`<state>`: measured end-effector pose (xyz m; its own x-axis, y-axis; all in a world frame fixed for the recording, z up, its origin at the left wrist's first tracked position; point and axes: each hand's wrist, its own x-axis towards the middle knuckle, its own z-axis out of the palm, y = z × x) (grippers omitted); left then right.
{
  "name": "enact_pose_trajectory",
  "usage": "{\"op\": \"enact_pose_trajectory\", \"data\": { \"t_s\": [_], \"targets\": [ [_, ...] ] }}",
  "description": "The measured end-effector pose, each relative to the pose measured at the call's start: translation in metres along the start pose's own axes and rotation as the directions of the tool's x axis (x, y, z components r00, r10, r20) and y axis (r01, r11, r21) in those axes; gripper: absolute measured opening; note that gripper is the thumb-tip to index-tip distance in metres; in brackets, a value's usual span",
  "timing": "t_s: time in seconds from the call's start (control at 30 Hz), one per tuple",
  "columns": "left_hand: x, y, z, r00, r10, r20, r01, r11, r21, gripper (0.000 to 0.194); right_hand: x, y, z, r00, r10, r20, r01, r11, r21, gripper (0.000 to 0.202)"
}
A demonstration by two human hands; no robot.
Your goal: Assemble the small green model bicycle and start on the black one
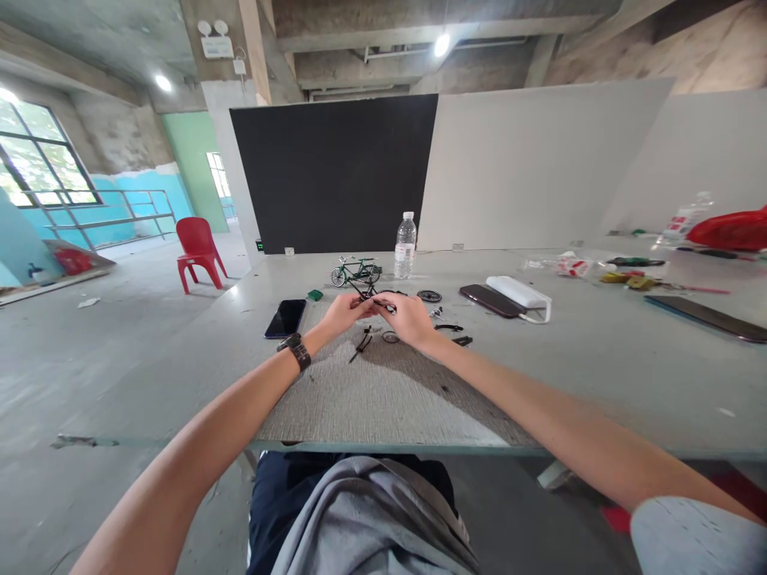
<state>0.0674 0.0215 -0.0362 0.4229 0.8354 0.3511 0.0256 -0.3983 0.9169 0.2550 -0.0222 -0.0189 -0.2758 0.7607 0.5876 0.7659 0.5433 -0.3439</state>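
Over the middle of the table, my left hand [346, 313] and my right hand [411, 316] meet, fingers closed around a dark model bicycle frame [367, 289]. Parts of the frame are hidden behind the fingers. Just beyond it stands a green model bicycle [357, 271]. Loose black parts lie around my hands: a small wheel [429, 295] to the right, a thin ring [391, 337] below, a forked piece [361, 345] nearer me, and curved strips [449, 327] by my right wrist. A small green piece [315, 295] rests left of the bicycle.
A phone [286, 319] lies left of my hands. Behind stands a water bottle [405, 246]. To the right are a dark phone [492, 301], a white cylindrical object [518, 294] and plastic packaging [572, 265]. The table's front edge [383, 449] is close to my lap.
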Motion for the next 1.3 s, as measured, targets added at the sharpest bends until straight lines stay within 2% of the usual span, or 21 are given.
{"op": "enact_pose_trajectory", "data": {
  "t_s": [0.27, 0.47, 0.57, 0.73, 0.9, 1.0, 1.07, 1.2, 1.3],
  "targets": [
    [-0.003, -0.002, -0.004, 0.999, -0.036, 0.001, 0.036, 0.984, -0.174, 0.042, -0.005, 0.007, 0.008, 0.98, -0.188, 0.064, 0.191, 0.98, -0.056, 0.046],
    [-0.005, 0.0, -0.004, 0.999, -0.017, 0.035, 0.024, 0.98, -0.196, 0.037, -0.005, 0.012, 0.006, 0.97, -0.24, 0.033, 0.238, 0.97, 0.051, 0.04],
    [-0.006, 0.001, -0.005, 0.999, -0.017, 0.046, 0.025, 0.984, -0.177, 0.037, -0.005, 0.013, 0.006, 0.976, -0.216, 0.034, 0.211, 0.972, 0.104, 0.037],
    [-0.006, 0.002, -0.003, 0.998, -0.057, 0.009, 0.058, 0.985, -0.165, 0.028, -0.003, 0.007, 0.001, 0.994, -0.096, 0.051, 0.085, 0.977, 0.196, 0.035],
    [-0.007, 0.009, -0.002, 0.996, -0.085, 0.006, 0.085, 0.986, -0.143, 0.019, -0.001, 0.01, -0.006, 0.994, 0.008, -0.106, 0.015, 0.976, 0.216, 0.031],
    [-0.009, 0.013, -0.004, 0.994, -0.096, 0.054, 0.102, 0.988, -0.118, 0.019, 0.0, 0.019, -0.008, 0.979, 0.085, -0.185, -0.042, 0.974, 0.224, 0.04],
    [-0.01, 0.014, -0.005, 0.99, -0.102, 0.098, 0.112, 0.988, -0.102, 0.02, 0.001, 0.025, -0.009, 0.981, 0.103, -0.163, -0.056, 0.962, 0.266, 0.045],
    [-0.011, 0.012, -0.006, 0.978, -0.092, 0.188, 0.103, 0.993, -0.05, 0.023, 0.003, 0.028, -0.009, 0.998, 0.054, -0.031, -0.041, 0.945, 0.326, 0.045],
    [-0.011, 0.011, -0.005, 0.975, -0.048, 0.216, 0.063, 0.996, -0.061, 0.029, 0.003, 0.028, -0.009, 0.999, 0.04, -0.004, -0.037, 0.947, 0.319, 0.048]
  ]
}}
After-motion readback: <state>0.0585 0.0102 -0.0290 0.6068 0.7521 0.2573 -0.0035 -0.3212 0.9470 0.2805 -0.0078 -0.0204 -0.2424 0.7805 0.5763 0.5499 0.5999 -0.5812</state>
